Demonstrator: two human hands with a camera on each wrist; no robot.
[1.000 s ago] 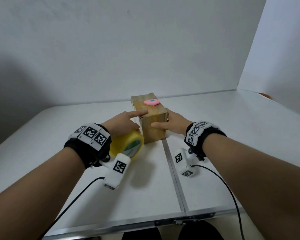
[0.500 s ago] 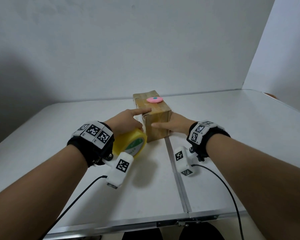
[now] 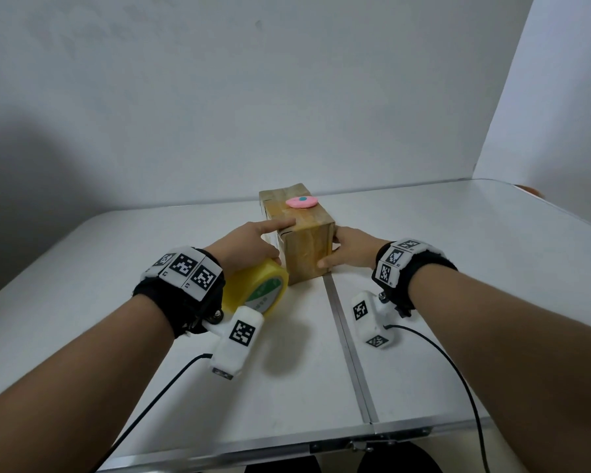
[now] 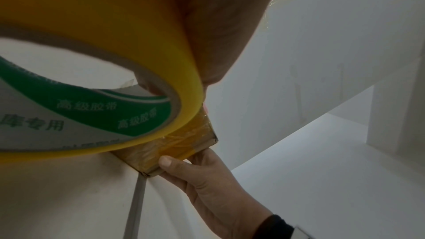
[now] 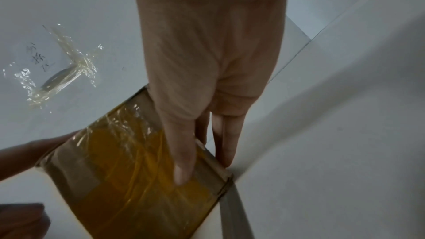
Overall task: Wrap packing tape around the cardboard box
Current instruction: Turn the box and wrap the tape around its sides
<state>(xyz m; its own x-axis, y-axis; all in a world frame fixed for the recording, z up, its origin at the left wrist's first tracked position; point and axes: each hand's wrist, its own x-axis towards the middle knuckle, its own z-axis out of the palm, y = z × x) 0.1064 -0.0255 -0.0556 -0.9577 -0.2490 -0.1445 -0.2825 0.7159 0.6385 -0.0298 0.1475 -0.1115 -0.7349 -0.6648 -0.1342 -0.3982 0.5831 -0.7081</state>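
The tape-wrapped cardboard box (image 3: 304, 254) stands upright on the white table (image 3: 458, 268). My left hand (image 3: 253, 245) holds the yellow tape roll (image 3: 253, 288) against the box's left side, its index finger lying straight on the box top. The roll (image 4: 92, 52) fills the left wrist view and touches the box (image 4: 184, 143). My right hand (image 3: 347, 249) grips the box's near right edge, thumb on the near face and fingers on the right side. The right wrist view shows that hand (image 5: 202, 163) on the taped box (image 5: 138, 179).
A pink oval thing with a blue dot (image 3: 301, 202) lies on the box top. A metal seam (image 3: 348, 353) runs down the table toward me. Crumpled clear tape (image 5: 57, 75) sticks to the white wall behind. White walls close the back and right.
My right thumb has slid from the middle of the box's near face toward its right edge. The left hand, the roll and the box have stayed about where they were.
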